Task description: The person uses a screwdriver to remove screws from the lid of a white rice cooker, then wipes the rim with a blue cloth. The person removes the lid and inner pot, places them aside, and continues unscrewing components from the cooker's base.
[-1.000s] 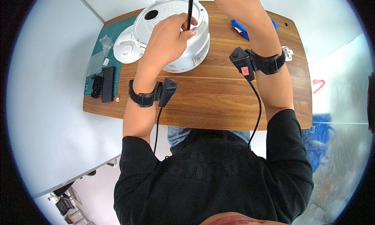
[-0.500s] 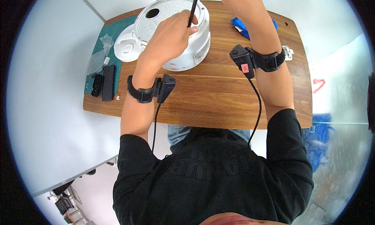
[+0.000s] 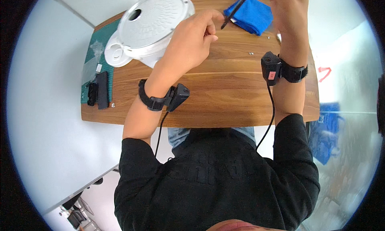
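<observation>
A screwdriver [image 3: 234, 12] with a black shaft and pale grey handle is gripped in my right hand [image 3: 289, 13] at the top edge. Its handle and my fingertips are partly cut off by the frame. The shaft slants down to the left, its tip above the table. My left hand [image 3: 191, 40] holds nothing I can see; index finger and thumb are apart, the other fingers curled. It sits just left of the tip, in front of a white round appliance [image 3: 154, 24], shaped like a rice cooker, with a ridged disc on top and a dark oval opening.
A folded blue cloth [image 3: 253, 17] lies behind the shaft. Small metal screws [image 3: 251, 53] rest on the wooden table [image 3: 224, 94]. At left, a green mat [image 3: 89, 62] bears a clear plastic bag [image 3: 96, 50], a dark grey bar [image 3: 103, 90] and a coiled black cord [image 3: 92, 93].
The screwdriver has come off the appliance and moved right with my right hand. My left hand has moved slightly right, away from the shaft. The view has shifted, exposing the blue cloth and screws.
</observation>
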{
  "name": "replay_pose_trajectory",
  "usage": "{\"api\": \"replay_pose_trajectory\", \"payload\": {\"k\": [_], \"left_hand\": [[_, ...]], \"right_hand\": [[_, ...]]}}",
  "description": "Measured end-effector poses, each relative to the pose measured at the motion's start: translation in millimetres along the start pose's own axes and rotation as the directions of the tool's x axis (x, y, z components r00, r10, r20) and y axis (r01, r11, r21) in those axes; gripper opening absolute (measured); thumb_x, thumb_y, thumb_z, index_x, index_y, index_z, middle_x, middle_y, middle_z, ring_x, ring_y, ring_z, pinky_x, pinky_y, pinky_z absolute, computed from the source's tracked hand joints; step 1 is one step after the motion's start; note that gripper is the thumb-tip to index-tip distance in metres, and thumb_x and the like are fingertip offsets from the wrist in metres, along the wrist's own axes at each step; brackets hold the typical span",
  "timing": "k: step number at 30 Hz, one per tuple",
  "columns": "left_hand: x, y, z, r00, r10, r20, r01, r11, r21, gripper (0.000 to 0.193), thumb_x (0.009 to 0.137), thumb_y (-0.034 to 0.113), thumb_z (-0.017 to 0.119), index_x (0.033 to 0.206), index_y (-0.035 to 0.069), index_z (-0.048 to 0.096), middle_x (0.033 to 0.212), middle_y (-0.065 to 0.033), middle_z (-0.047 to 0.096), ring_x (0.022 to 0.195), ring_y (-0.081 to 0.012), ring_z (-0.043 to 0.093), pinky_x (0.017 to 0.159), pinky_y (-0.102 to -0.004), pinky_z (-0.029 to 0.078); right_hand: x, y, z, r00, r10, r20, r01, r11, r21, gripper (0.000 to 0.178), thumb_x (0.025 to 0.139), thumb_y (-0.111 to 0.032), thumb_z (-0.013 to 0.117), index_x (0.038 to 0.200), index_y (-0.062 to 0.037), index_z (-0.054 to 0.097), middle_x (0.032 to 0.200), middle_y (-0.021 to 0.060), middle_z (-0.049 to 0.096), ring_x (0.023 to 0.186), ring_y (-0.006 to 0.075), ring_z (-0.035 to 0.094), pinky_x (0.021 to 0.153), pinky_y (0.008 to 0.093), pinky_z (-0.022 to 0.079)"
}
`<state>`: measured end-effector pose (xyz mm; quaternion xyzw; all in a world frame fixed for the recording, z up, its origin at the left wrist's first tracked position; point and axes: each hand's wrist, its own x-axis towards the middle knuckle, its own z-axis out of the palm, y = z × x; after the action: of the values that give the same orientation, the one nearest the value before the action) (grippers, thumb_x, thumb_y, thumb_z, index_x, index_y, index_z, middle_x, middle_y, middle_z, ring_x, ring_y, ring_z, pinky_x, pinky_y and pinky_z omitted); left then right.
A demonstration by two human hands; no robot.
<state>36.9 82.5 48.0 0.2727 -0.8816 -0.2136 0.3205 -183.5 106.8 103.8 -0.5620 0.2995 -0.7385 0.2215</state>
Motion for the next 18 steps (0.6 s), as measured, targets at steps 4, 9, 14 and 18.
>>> {"api": "replay_pose_trajectory", "payload": {"k": [4, 9, 14, 18], "left_hand": [[8.0, -28.7, 57.7, 0.977, -0.095, 0.193, 0.106, 0.993, -0.044, 0.034, 0.086, -0.003, 0.075, 0.118, 0.006, 0.066, 0.086, -0.0066, 0.069, 0.076, -0.0159, 0.065, 0.071, -0.0323, 0.054], [29.7, -38.3, 110.4, 0.898, -0.108, 0.427, 0.133, 0.991, -0.03, 0.031, 0.078, -0.002, 0.079, 0.108, 0.002, 0.071, 0.082, -0.0114, 0.07, 0.077, -0.0244, 0.066, 0.072, -0.0366, 0.053], [37.1, -53.0, 146.5, 0.893, -0.032, 0.448, 0.033, 0.999, 0.004, 0.031, 0.075, 0.002, 0.08, 0.105, 0.003, 0.073, 0.083, -0.0159, 0.072, 0.084, -0.0348, 0.07, 0.075, -0.0435, 0.054], [47.5, -45.6, 163.7, 0.879, 0.031, 0.476, -0.072, 0.995, 0.068, 0.031, 0.077, 0.006, 0.082, 0.107, 0.001, 0.071, 0.088, -0.0154, 0.074, 0.083, -0.0326, 0.071, 0.075, -0.0401, 0.055]], "right_hand": [[-21.2, 15.1, -50.4, 0.981, 0.16, -0.111, -0.174, 0.977, -0.127, 0.065, 0.087, -0.007, 0.08, 0.141, 0.0078, 0.048, 0.098, 0.0123, 0.07, 0.086, 0.0178, 0.07, 0.071, 0.0291, 0.058], [-25.3, 34.6, -81.7, 0.953, 0.248, -0.175, -0.288, 0.922, -0.261, 0.059, 0.087, -0.003, 0.079, 0.138, 0.008, 0.052, 0.094, 0.0081, 0.068, 0.081, 0.013, 0.066, 0.066, 0.0274, 0.055], [-27.3, 54.5, -88.0, 0.939, 0.276, -0.205, -0.326, 0.905, -0.274, 0.056, 0.087, -0.002, 0.078, 0.136, 0.0092, 0.053, 0.094, 0.0091, 0.07, 0.08, 0.013, 0.067, 0.065, 0.028, 0.055], [-27.4, 49.4, -103.0, 0.934, 0.285, -0.215, -0.337, 0.904, -0.265, 0.056, 0.087, -0.002, 0.079, 0.135, 0.0104, 0.053, 0.092, 0.0095, 0.071, 0.078, 0.013, 0.067, 0.064, 0.0284, 0.056]]}}
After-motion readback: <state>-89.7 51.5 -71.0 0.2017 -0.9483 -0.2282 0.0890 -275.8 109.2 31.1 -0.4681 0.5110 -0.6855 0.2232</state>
